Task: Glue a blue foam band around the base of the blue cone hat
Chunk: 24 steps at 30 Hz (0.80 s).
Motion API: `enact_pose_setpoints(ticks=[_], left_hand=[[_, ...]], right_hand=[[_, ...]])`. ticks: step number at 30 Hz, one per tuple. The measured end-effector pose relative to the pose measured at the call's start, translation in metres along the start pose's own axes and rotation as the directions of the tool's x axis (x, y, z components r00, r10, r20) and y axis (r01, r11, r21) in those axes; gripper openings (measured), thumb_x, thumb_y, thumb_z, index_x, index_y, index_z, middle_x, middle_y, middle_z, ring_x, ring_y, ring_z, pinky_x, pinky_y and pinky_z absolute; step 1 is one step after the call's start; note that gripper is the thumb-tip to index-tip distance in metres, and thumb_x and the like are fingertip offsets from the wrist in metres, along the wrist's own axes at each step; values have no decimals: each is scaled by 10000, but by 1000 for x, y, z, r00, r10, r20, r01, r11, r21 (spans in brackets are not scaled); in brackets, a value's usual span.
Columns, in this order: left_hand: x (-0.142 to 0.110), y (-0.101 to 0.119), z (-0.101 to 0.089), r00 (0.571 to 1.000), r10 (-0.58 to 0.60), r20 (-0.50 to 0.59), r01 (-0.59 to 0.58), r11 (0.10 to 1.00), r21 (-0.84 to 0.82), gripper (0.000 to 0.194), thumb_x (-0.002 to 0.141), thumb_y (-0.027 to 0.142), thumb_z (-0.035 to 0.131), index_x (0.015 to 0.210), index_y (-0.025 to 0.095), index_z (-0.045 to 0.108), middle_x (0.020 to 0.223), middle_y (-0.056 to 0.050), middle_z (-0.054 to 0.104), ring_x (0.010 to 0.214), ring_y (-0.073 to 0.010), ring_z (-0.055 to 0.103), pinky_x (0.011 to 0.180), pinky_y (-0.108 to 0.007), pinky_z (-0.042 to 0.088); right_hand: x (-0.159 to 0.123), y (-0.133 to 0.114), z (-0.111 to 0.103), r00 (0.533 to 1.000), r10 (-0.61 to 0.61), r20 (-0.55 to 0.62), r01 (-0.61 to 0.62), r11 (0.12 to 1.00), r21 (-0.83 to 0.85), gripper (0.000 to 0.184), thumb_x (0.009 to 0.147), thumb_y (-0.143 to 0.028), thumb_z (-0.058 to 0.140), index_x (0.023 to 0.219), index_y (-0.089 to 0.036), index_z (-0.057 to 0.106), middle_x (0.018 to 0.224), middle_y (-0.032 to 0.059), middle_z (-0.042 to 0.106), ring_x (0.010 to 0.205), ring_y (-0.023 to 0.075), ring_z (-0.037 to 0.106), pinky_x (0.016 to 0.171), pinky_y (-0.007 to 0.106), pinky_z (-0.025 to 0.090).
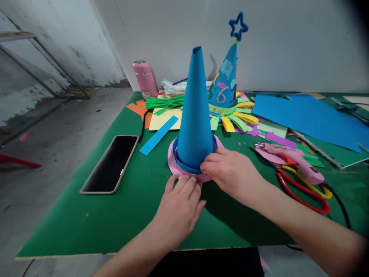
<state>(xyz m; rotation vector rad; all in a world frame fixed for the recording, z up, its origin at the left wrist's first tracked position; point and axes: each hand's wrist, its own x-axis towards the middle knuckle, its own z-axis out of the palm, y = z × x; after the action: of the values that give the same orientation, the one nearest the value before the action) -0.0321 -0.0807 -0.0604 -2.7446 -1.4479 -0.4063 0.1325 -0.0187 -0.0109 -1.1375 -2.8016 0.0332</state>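
A tall blue paper cone [194, 111] stands upright on the green table, its tip cut open. Around its foot runs a blue paper band [184, 168], and beneath lies a pink paper brim [172, 159]. My right hand [230, 171] is closed, thumb and fingers pinching the blue paper band at the cone's lower right. The fingertips there are partly hidden. My left hand [183, 204] rests with fingers stretched onto the front edge of the pink brim, thumb apart. Behind stands a decorated blue party hat [226, 84] with a pipe-cleaner star and a fringed brim.
A phone [111, 163] and a blue paper strip [159, 135] lie to the left. Green pipe cleaners [165, 103] and a pink bottle [145, 79] are at the back. On the right are a pink glue gun [294, 157], red-handled scissors [302, 192] and blue paper sheets [311, 115].
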Motion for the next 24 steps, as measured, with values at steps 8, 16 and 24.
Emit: enact_pose_setpoints(ticks=[8,16,24], left_hand=[[3,2,-4,989,-62,135,65,998,-14,352,862,339,351,1120,171,522,1112,-99,536,1039,-284,435,915,-515,254],[3,1,-3,990,-69,125,74,997,-29,330,848,341,386,1097,184,536,1116,-112,521,1052,-282,418,929,-526,245],[3,0,-3,988,-68,141,78,995,-63,339,842,338,382,1098,177,535,1099,-120,505,1050,-291,414,912,-518,297]], right_hand=[[2,3,2,1000,8,13,-9,999,45,146,824,-169,474,767,-219,598,745,-11,626,697,143,484,524,257,260],[4,2,2,1000,14,22,-16,997,75,168,839,-190,463,743,-211,600,712,-10,622,677,134,495,509,256,243],[4,1,1,996,44,75,-51,994,94,142,823,-204,479,750,-220,600,697,-29,597,634,118,510,485,244,225]])
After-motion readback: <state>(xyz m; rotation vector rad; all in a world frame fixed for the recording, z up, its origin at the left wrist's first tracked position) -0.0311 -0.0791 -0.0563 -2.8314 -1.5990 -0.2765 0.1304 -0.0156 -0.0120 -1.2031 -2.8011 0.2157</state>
